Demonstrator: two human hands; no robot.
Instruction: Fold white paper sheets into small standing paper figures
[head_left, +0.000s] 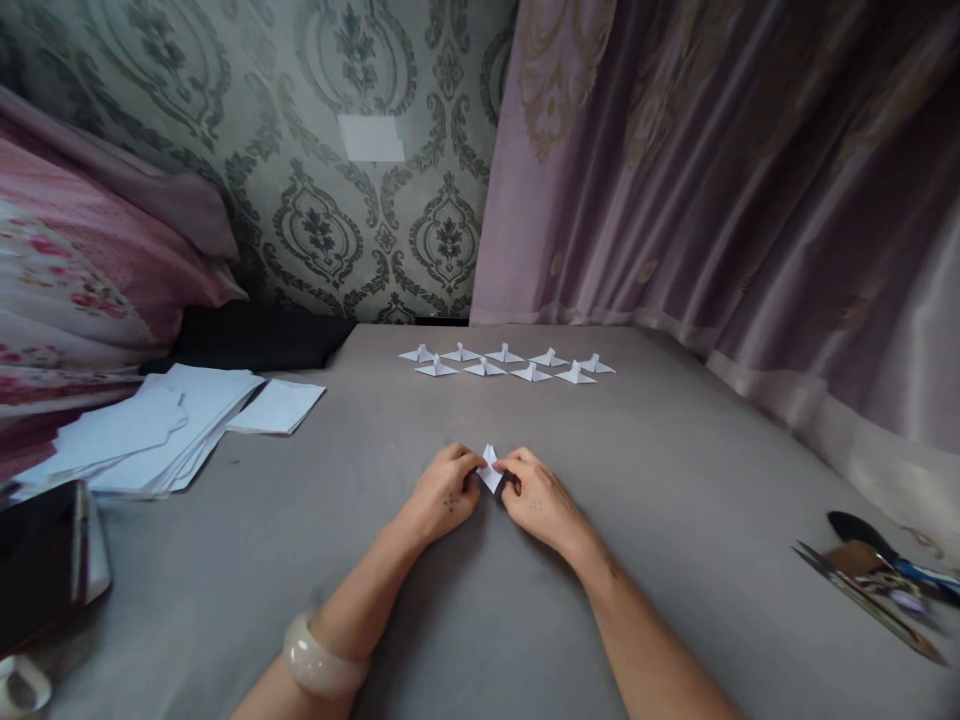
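Note:
A small folded piece of white paper (490, 468) rests on the grey cloth surface (637, 470) between my two hands. My left hand (444, 491) pinches its left side with closed fingers. My right hand (534, 496) pinches its right side the same way. A pale bangle (319, 662) sits on my left wrist. Farther back, several finished white folded paper figures (508, 364) lie in two rows.
A loose stack of white paper sheets (161, 425) lies at the left. A dark phone-like object (41, 560) sits at the near left edge. Scissors and a dark tool (877, 580) lie at the right. A curtain (750, 200) hangs behind, pillows (82, 270) at left.

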